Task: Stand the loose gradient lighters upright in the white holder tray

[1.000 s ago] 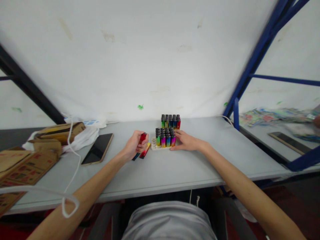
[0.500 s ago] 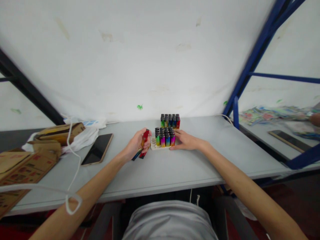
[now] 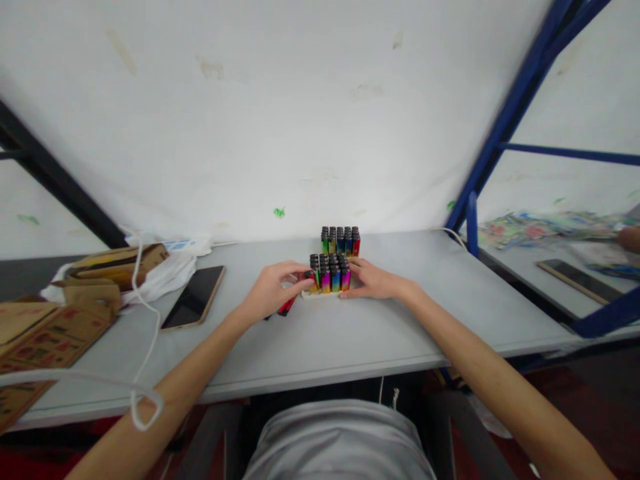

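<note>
A pale tray (image 3: 327,295) holds upright lighters (image 3: 335,279) with black tops and multicoloured bodies. Behind it stands a second group of lighters (image 3: 341,241) near the wall. My left hand (image 3: 278,288) is at the tray's left side, its thumb and fingers pinched on a red lighter (image 3: 311,277). More lighters (image 3: 287,307), red and dark, stick out below that hand. My right hand (image 3: 373,280) rests on the table against the tray's right side, with its fingers apart and nothing visible in it.
A phone (image 3: 194,297) lies on the left of the table (image 3: 350,340), by a white cable (image 3: 146,303), a white bag and cardboard boxes (image 3: 55,340). Blue metal posts (image 3: 493,140) stand at the right, with another phone (image 3: 580,280) and a person's hand beyond.
My left hand has moved right to the tray's left end and turned palm down, with a red lighter now upright at its fingertips. My right hand has stayed in place.
</note>
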`<state>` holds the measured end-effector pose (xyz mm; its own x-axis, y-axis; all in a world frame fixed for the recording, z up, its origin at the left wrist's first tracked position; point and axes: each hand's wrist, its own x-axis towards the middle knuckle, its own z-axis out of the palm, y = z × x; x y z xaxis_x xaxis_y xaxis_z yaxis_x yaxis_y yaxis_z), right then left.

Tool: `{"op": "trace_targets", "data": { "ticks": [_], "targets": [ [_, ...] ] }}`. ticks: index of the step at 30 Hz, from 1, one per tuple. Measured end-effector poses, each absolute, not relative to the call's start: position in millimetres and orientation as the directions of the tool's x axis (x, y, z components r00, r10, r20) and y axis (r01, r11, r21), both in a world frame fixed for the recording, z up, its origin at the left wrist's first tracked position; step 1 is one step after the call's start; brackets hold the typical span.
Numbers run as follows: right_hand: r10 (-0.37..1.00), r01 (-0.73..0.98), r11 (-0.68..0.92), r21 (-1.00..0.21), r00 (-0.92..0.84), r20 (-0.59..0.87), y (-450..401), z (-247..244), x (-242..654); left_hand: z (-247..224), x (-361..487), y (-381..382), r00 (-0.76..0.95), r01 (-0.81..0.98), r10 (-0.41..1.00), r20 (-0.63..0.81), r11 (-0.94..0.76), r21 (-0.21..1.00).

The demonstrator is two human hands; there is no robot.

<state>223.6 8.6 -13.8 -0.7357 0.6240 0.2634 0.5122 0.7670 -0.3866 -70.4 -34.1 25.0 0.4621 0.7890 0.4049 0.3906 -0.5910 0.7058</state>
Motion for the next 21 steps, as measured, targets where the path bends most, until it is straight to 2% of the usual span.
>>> {"op": "trace_targets", "data": {
  "ticks": [4, 15, 21],
  "targets": [
    [0.627, 0.514, 0.764, -0.389, -0.733, 0.263, 8.2, -13.2, 223.5, 20.9, -68.2, -34.2, 0.480, 0.492, 0.765, 0.430, -0.640, 0.590],
    [0.638, 0.522, 0.755, -0.397, -0.726, 0.257, 7.6, -13.9, 223.5, 19.9, -65.6, -35.2, 0.489, 0.532, 0.779, 0.392, -0.623, 0.574],
    [0.629, 0.517, 0.762, -0.391, -0.733, 0.258, 6.7, -11.9, 223.5, 30.0, -66.8, -36.5, 0.600, 0.565, 0.729, 0.329, -0.677, 0.471]
  ]
}}
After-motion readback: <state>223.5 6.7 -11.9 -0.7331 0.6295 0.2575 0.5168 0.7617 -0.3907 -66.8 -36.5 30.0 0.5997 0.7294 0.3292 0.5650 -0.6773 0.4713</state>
